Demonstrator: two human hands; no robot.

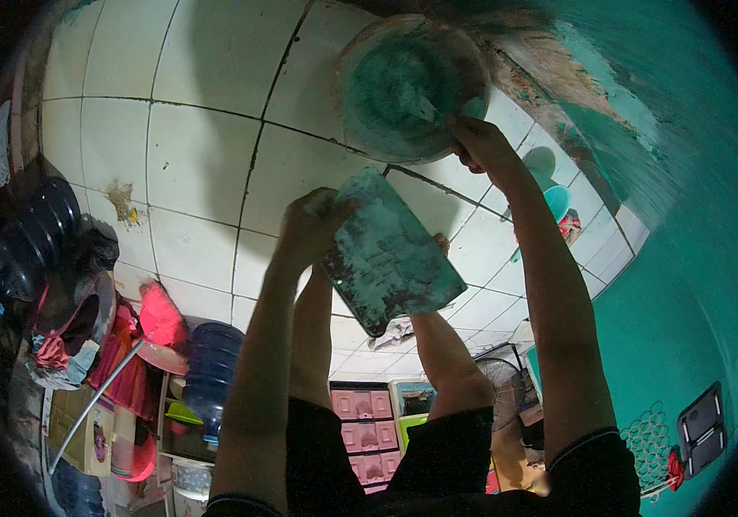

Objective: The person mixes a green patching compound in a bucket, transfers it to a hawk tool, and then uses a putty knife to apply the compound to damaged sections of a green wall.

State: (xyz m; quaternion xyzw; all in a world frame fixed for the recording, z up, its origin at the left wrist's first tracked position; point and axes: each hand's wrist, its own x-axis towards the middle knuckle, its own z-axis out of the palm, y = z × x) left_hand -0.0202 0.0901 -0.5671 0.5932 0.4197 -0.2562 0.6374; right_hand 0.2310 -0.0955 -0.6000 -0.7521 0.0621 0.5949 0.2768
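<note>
My left hand (313,222) grips the upper left edge of a flat rectangular board (399,246), dark at its edges and smeared with pale green paste. The board is held tilted in front of my legs. My right hand (482,148) is closed at the near right rim of a round tub (360,133) coated inside with green paste. From its fingers a small tool, which looks like a putty knife (425,108), reaches into the tub. Its handle is mostly hidden by my hand.
White floor tiles (205,155) lie around the tub. A green wall (679,284) with a rough, patchy base rises at right. A turquoise cup (557,201) stands near it. Large blue water bottles (212,366), cloths and household items crowd the left; pink drawers (364,435) are behind my legs.
</note>
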